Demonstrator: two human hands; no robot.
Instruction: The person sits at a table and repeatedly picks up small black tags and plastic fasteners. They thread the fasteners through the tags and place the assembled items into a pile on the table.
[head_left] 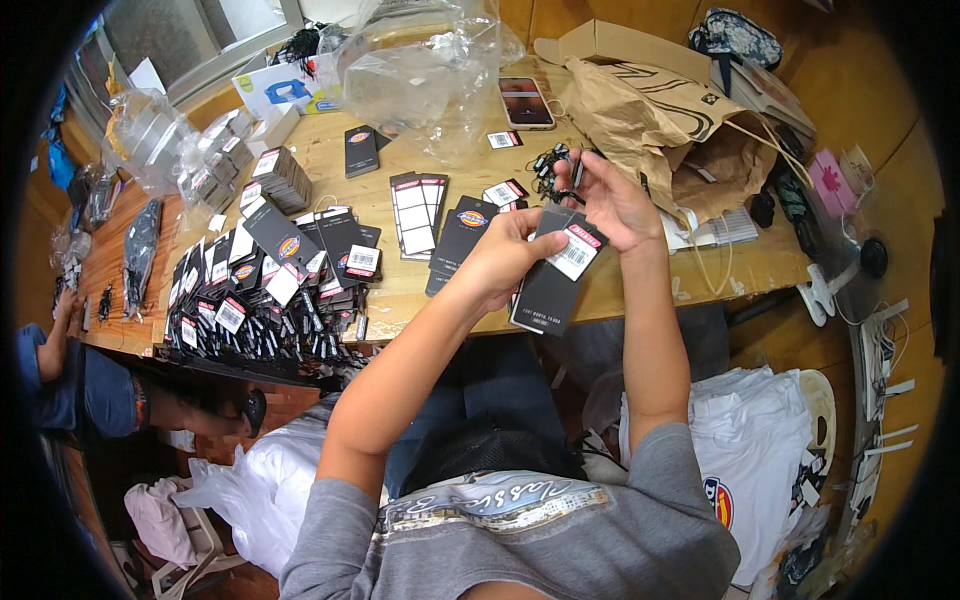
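Observation:
My left hand [505, 255] pinches a dark grey hang tag [548, 300] between thumb and fingers. Over its upper part lies a smaller barcode tag [575, 252], white with a red end. Just above, my right hand [618, 205] has its fingers curled around a black tag string [570, 185], partly hidden by the fingers. Behind those fingers a small bunch of black tag strings [546, 165] lies on the table. Left of my left hand are fanned dark hang tags [455, 235] and a row of white-faced tags [417, 212].
A large heap of strung tags [265, 270] covers the table's left front, with stacked small tags [282, 180] behind. A clear plastic bag [420, 75], a phone [526, 104] and a brown paper bag [670, 125] stand farther back. Another person's arm [58, 335] shows at far left.

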